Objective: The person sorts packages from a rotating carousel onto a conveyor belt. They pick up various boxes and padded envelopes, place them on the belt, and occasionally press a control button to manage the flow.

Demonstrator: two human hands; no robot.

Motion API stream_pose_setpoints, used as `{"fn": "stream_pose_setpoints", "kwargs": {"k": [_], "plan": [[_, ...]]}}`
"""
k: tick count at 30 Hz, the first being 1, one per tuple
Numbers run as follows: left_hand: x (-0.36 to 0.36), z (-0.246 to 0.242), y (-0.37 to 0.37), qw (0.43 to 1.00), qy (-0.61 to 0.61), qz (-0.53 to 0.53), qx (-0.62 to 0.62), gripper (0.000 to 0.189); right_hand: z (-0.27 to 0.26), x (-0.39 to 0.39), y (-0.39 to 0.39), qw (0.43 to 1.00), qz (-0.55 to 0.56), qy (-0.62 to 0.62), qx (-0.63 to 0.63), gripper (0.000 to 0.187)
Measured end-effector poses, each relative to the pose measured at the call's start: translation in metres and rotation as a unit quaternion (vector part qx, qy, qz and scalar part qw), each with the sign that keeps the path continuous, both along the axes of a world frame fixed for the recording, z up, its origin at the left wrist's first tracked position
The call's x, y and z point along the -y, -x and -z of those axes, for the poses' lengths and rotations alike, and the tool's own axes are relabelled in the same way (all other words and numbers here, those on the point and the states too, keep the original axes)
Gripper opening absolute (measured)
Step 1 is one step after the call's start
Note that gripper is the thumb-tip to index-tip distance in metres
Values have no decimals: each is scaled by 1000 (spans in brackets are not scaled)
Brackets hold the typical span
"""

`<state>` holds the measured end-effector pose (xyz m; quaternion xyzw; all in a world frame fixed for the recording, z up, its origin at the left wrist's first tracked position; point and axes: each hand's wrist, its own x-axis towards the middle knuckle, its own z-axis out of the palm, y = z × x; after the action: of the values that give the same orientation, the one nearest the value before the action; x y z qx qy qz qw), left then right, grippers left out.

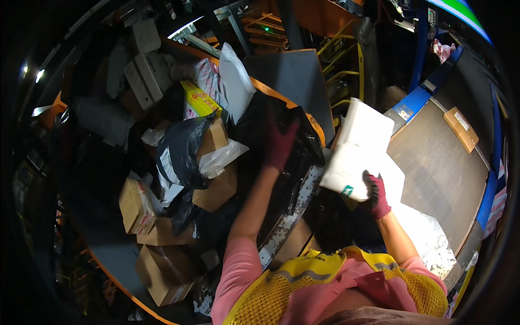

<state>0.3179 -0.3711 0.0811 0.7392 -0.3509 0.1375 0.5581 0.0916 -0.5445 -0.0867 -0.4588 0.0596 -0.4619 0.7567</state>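
My left hand [280,142], in a dark red glove, reaches out over a large black plastic bag [256,122]; it is blurred, and whether it touches the bag cannot be told. A white plastic mailer [357,142] with a small green mark is in my right hand [378,195], which grips its lower right edge. More white packaging [394,174] lies behind that hand. Left of my left hand is a pile with a dark plastic parcel [183,150], a yellow package with red print [199,99], a white padded mailer [235,81] and several cardboard boxes [136,205].
On the right runs a conveyor belt [438,170] with blue side rails [418,103], carrying a flat cardboard parcel [461,128]. A worn metal edge [292,219] stands between me and the pile. Yellow metal railings [360,73] rise beyond an upright grey panel [288,77].
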Motion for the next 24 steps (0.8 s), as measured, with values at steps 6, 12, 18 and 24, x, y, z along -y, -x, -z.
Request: {"fn": "stream_pose_setpoints", "kwargs": {"k": [6,12,18,24], "plan": [[22,-28,-138,915,-77,-376,126,90,46,129,96,971,-50,-233,25,38],[-3,-16,-143,949,-73,-304,29,56,47,197,163,977,-87,-173,93,47],[-67,9,-62,951,15,-215,223,62,18,81,65,986,-19,39,-160,59],[-137,-26,60,947,161,-214,178,44,-96,-27,-25,974,-216,43,-55,68]]}}
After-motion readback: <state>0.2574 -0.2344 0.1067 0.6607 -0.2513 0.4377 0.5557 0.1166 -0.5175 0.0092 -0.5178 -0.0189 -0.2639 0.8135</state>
